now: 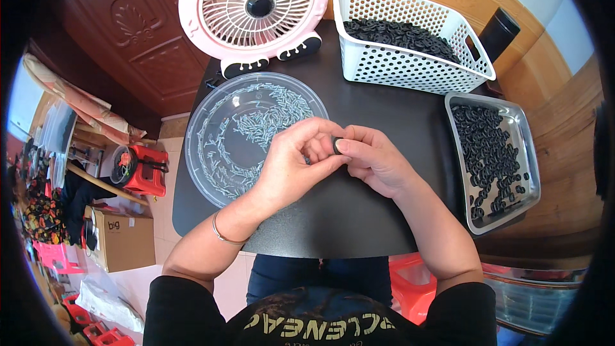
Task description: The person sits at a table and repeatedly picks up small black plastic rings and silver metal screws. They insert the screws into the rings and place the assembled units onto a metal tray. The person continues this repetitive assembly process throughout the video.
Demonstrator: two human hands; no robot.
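Both hands meet above the dark table, over the near right rim of a clear round tub (192, 138) of small silvery metal pins (282, 110). My right hand (379, 161) is closed, its thumb and fingers pinching a small black rounded part (336, 145). Against the part's other side, my left hand (293, 165) is closed too, its thumb and curled fingers at the same spot. Fingers cover much of the part, so its full shape is hidden. A metal tray (535, 182) to the right contains many small black ring-like parts (488, 154).
A white perforated basket (410, 72) of black pieces (400, 35) stands at the back right, near a black cylinder (500, 31). The pink fan (317, 0) is behind the tub. On the floor at left are a red stool (146, 173) and a cardboard box (125, 240).
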